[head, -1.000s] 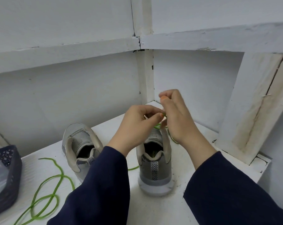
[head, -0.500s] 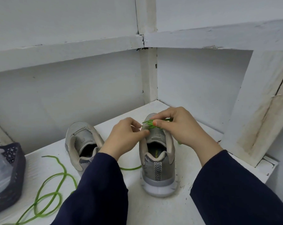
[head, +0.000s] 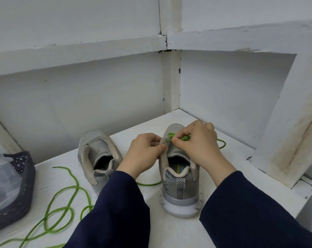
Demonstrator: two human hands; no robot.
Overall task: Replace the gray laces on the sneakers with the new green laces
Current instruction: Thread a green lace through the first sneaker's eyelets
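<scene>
Altogether the head view shows two gray sneakers, two green laces, two hands and one dark basket on a white shelf (head: 178,230) set into a white-walled corner. No gray lace can be made out on either shoe.

Both shoes stand upright on their soles with heels toward the camera and toes toward the back corner, so each long axis runs away from the viewer. The right sneaker (head: 180,190) sits near the middle of the shelf, under the hands; the left sneaker (head: 98,154) stands beside it to the left, apart from it, angled slightly leftward, and its eyelets look empty.

One green lace (head: 178,138) crosses the front of the right sneaker's upper in a few short passes near the toe end; its free ends trail off either side, one curling on the shelf to the right past the right wrist, one running along the shelf between the two shoes. The second green lace (head: 62,208) lies loose in loops on the shelf at lower left, in front of the left sneaker.

The left hand (head: 144,154) pinches the left edge of the right sneaker's upper between thumb and fingertips. The right hand (head: 198,145) is curled, thumb and forefinger clamped on the green lace over the shoe.

The basket (head: 21,190) rests at the far left, holding something clear and crumpled.
</scene>
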